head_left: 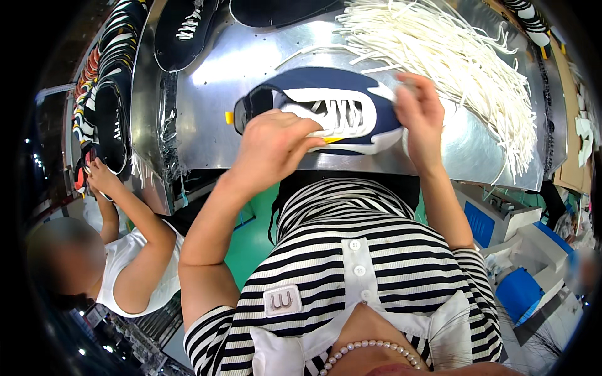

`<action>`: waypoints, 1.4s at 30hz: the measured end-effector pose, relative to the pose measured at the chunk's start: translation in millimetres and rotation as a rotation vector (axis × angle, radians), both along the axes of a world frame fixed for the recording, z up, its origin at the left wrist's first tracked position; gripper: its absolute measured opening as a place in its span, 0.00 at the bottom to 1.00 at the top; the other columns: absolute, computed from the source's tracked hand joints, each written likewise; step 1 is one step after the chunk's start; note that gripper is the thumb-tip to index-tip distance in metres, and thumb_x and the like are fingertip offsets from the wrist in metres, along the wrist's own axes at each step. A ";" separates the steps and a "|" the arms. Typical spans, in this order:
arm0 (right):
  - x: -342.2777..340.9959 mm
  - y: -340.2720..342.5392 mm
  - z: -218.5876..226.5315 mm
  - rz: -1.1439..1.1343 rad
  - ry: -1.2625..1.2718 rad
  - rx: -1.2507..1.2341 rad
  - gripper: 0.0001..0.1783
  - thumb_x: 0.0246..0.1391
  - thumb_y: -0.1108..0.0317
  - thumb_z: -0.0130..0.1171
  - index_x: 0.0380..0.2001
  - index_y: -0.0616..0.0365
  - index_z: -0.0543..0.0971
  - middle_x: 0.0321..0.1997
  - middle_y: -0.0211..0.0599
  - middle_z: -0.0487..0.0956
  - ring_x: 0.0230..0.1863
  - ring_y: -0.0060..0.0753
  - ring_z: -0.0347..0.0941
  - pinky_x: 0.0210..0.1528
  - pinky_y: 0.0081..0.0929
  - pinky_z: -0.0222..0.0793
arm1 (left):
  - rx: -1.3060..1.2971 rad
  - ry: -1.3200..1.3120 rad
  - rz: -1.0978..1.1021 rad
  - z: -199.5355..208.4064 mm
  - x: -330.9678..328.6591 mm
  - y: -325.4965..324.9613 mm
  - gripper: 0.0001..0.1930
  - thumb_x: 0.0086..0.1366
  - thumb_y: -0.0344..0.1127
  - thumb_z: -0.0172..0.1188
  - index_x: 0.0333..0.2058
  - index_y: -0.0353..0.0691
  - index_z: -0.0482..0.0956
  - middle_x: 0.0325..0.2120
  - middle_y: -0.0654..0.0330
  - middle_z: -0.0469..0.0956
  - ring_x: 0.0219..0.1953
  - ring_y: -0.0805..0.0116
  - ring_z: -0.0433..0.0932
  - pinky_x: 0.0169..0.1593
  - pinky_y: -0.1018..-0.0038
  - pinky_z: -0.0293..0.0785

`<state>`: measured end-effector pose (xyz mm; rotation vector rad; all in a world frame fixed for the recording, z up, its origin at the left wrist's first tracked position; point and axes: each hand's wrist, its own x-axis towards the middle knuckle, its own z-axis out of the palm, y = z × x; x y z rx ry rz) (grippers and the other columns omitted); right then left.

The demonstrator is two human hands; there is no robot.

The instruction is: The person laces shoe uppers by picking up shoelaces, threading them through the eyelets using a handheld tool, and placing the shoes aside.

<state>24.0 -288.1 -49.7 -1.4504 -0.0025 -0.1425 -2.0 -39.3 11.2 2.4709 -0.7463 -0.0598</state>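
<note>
A navy shoe upper (301, 79) with a white lacing panel lies on its side across the metal table, its toe to the right. White laces (348, 114) cross its eyelets. My left hand (276, 139) is closed in a pinch on the near edge of the lacing panel, beside a strip of yellow. At the toe end, my right hand (423, 122) is raised with its fingers curled and slightly blurred. Whatever is between those fingertips is too small to make out. A yellow tab (229, 118) sticks out at the heel.
A large heap of loose white laces (464, 75) covers the table's far right. Black shoe uppers (183, 37) lie along the far edge. More uppers hang in a row (111, 119) at the left, where a co-worker's hands (102, 175) handle one. Blue-and-white bins (519, 289) stand lower right.
</note>
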 end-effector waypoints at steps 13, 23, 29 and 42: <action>-64.7 -4.7 -25.3 0.302 0.658 0.942 0.18 0.65 0.63 0.49 0.52 0.62 0.74 0.49 0.41 0.79 0.48 0.32 0.77 0.53 0.30 0.74 | 0.019 -0.157 -0.452 56.3 25.6 1.2 0.12 0.54 0.40 0.65 0.35 0.44 0.80 0.28 0.64 0.76 0.45 0.62 0.75 0.52 0.64 0.65; -75.9 -10.9 -18.0 0.359 0.644 1.016 0.19 0.65 0.63 0.48 0.53 0.63 0.73 0.51 0.42 0.78 0.50 0.35 0.76 0.54 0.31 0.73 | -0.570 -0.072 0.281 -17.0 -17.6 -27.2 0.50 0.52 0.46 0.75 0.63 0.32 0.51 0.54 0.49 0.66 0.60 0.58 0.65 0.59 0.66 0.67; -80.0 -11.5 -18.8 0.372 0.649 1.031 0.19 0.65 0.63 0.48 0.54 0.63 0.73 0.52 0.43 0.78 0.51 0.36 0.76 0.55 0.32 0.72 | -1.188 1.021 0.470 -27.7 -42.7 -45.0 0.26 0.65 0.39 0.63 0.57 0.34 0.66 0.40 0.63 0.79 0.42 0.74 0.78 0.48 0.77 0.74; -86.0 -16.9 -14.1 0.326 0.643 1.081 0.21 0.65 0.63 0.48 0.55 0.64 0.72 0.55 0.46 0.76 0.54 0.39 0.75 0.58 0.35 0.71 | -1.785 1.238 0.339 -44.8 -51.7 -41.1 0.21 0.69 0.35 0.57 0.57 0.35 0.67 0.52 0.56 0.76 0.51 0.67 0.77 0.58 0.66 0.73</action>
